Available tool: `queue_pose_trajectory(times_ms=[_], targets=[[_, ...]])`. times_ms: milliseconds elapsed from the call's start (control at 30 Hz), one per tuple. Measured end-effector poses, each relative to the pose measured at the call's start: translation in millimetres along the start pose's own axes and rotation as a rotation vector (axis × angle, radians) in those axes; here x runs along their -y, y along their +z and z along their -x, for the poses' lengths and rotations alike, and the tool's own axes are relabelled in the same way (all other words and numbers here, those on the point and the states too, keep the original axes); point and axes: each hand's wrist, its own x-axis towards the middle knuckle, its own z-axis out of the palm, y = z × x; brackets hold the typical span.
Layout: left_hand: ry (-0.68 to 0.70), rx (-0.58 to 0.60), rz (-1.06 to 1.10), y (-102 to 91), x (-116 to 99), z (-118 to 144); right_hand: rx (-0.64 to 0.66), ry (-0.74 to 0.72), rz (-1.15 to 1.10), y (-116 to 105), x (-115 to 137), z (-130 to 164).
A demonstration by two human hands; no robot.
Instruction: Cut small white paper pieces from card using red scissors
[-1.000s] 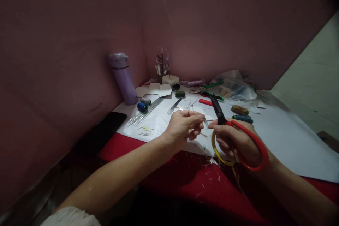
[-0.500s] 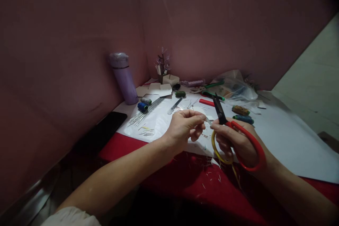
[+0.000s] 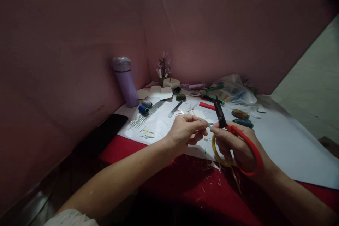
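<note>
Both forearms reach forward and angle in toward each other, bare from wrist to elbow, a pale sleeve showing at the left upper arm. The left hand (image 3: 185, 130) is curled, thumb and forefinger pinched together at the tips. The right hand (image 3: 237, 144) is closed, knuckles up, fingers folded under, close beside the left.

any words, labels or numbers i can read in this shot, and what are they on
None can be read.
Purple bottle: no print visible.
Clear plastic bag: contents show colour patches, too blurred to read.
Thread spools: no legible label.
Red-handled scissors in the right hand: no marking visible.
</note>
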Motion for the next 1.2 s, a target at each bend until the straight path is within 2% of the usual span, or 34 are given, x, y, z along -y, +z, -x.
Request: queue_pose_trajectory(times_ms=[100, 167, 300, 400, 500, 800, 1200], targets=[[0.011, -0.009, -0.003, 0.1, -0.7, -0.3, -0.042, 0.005, -0.013, 0.0, 0.7, -1.2], [0.031, -0.047, 0.010, 0.6, -3.5, 0.0, -0.027, 0.041, -0.030, 0.2, 0.9, -0.4], [0.084, -0.145, 0.072, 1.7, -12.2, 1.3, 0.113, 0.097, -0.132, 1.4, -3.2, 4.3], [0.115, -0.163, 0.115, 1.4, -16.5, 1.8, 0.235, 0.142, -0.234, 2.1, -9.5, 7.4], [0.131, -0.175, 0.109, -0.7, -17.7, 1.7, 0.300, 0.120, -0.259, 1.7, -14.5, 9.3], [0.151, -0.209, 0.100, -5.2, -20.5, -0.2, 0.345, 0.118, -0.195, 1.8, -13.7, 11.8], [0.163, -0.165, 0.102, -5.2, -16.7, -1.7, 0.368, 0.054, -0.098, -0.2, -9.8, 13.6]])
